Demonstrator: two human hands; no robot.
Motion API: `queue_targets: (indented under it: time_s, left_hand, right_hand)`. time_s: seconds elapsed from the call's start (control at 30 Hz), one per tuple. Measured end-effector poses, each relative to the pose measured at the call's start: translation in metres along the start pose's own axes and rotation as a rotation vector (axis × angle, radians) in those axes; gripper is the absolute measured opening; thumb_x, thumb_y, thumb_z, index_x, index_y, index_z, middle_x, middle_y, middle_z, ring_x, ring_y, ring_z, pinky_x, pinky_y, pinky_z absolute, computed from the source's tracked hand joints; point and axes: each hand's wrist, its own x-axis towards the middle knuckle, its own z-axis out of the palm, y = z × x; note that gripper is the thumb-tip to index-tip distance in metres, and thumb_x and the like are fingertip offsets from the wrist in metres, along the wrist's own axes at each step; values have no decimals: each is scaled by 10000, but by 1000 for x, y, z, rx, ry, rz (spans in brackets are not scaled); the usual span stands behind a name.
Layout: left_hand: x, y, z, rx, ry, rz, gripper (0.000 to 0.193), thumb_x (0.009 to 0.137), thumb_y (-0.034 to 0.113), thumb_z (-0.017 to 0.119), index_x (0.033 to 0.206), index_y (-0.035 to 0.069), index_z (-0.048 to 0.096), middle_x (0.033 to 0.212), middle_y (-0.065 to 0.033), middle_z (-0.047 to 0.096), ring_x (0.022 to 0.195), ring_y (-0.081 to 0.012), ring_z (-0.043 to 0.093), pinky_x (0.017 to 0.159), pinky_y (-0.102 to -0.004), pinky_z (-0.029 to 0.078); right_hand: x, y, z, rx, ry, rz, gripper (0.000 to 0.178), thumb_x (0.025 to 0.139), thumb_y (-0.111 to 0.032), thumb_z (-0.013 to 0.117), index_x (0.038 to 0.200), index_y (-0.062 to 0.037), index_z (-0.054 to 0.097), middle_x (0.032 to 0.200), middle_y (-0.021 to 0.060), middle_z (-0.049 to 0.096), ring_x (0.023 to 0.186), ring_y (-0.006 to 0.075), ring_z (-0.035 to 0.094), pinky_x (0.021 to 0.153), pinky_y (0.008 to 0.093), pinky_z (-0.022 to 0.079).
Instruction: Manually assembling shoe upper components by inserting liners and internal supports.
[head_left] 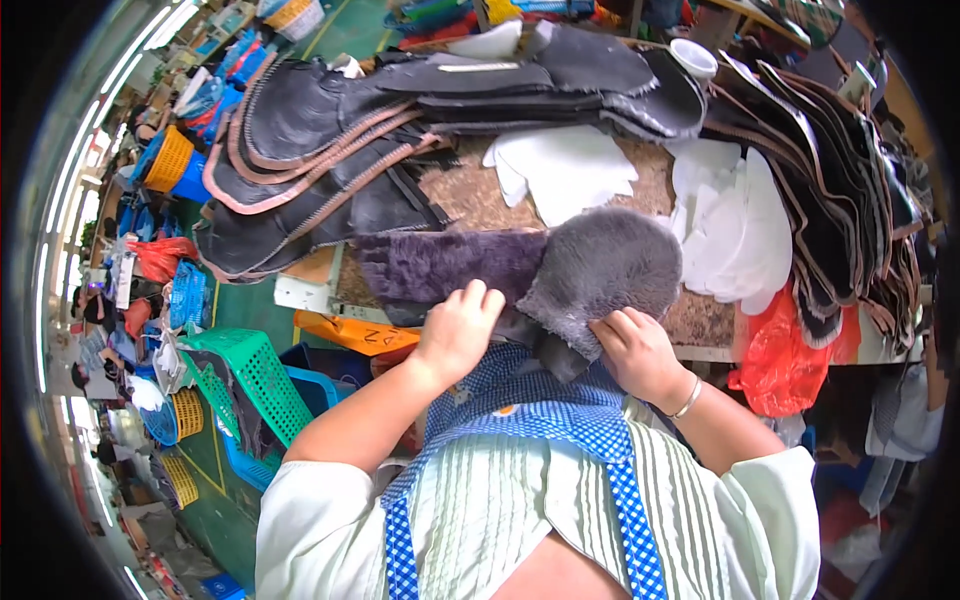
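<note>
A dark purple-grey fur piece lies across the near edge of the worktable, its pile facing up. Joined or overlapping at its right is a rounded grey fur piece; I cannot tell which. My left hand is closed in a pinch at the near edge of the purple-grey piece. With curled fingers, my right hand grips the lower edge of the rounded grey piece; a bracelet circles that wrist. Part of the fur hangs down in front of my blue checked apron. The undersides of both pieces are hidden.
Black panels with pinkish edges are stacked along the table's far left. White cut sheets lie mid-table. More dark panels pile up at the right, above a red plastic bag. A green basket stands at the left.
</note>
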Motion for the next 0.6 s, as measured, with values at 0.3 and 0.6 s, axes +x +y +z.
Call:
queue_targets:
  time_s: [0.3, 0.6]
  left_hand:
    - [51, 4, -40, -259, 86, 23, 684, 685, 287, 838, 1241, 21, 541, 1221, -149, 553, 1163, -330, 521, 1008, -430, 402]
    - [79, 16, -25, -109, -79, -132, 786, 608, 295, 880, 1256, 38, 515, 1124, -116, 522, 1121, -293, 497, 993, -428, 363]
  right_hand:
    - [-5, 30, -20, 73, 613, 593, 734, 612, -161, 906, 1234, -17, 544, 1031, 104, 580, 867, 226, 586, 729, 323, 505]
    - [-3, 13, -11, -66, 516, 234, 243, 531, 49, 621, 723, -25, 491, 1016, 170, 577, 963, 364, 580, 837, 445, 501]
